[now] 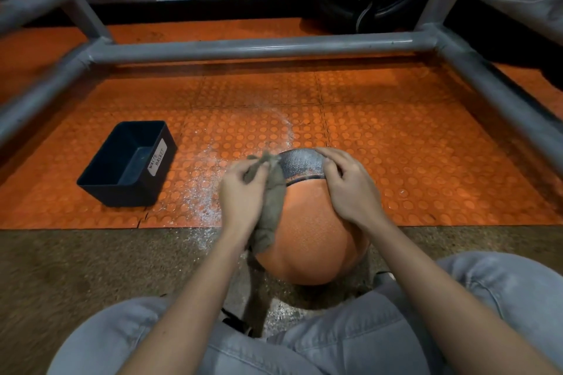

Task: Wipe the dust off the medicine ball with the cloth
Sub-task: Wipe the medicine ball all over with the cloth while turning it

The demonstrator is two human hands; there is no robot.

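Note:
An orange medicine ball point(313, 237) with a grey-black band across its far top sits on the floor between my knees. My left hand point(243, 192) grips a grey-brown cloth point(269, 213), which hangs down over the ball's left side. My right hand point(347, 189) rests on the ball's upper right, its curled fingers touching the edge of the band. White dust lies scattered on the orange mat point(411, 161) to the left of the ball and beyond it.
A dark blue bin point(100, 170) labelled "waste basket" stands on the studded mat to the left. A grey metal pipe frame point(259, 47) crosses ahead and runs down both sides. Brown speckled floor point(91, 262) lies nearest me. Dark equipment stands behind the frame.

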